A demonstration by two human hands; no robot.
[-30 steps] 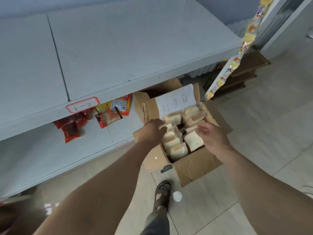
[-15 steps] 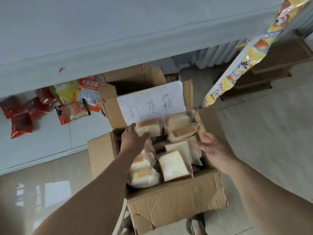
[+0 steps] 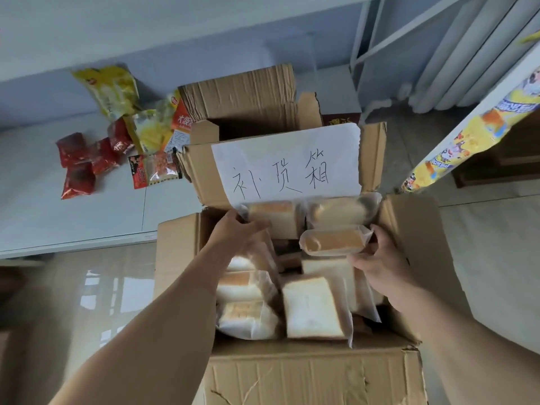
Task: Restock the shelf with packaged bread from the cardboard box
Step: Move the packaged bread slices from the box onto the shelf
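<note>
Right hand (image 3: pixel 380 263) grips a bread packet (image 3: pixel 334 242) lying crosswise mid-frame; left hand (image 3: pixel 233 232) curls on the far-left packet (image 3: pixel 271 213), just above

Both bare forearms reaching forward and down, converging. Left hand (image 3: pixel 233 232) back-up, thumb spread toward the right, fingers curled downward out of sight. Right hand (image 3: pixel 380 258) further right, fingers curled, thumb up beside them

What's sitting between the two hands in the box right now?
In the head view, a wrapped loaf lies between the left hand and right hand; right fingers curl around its end.
</note>
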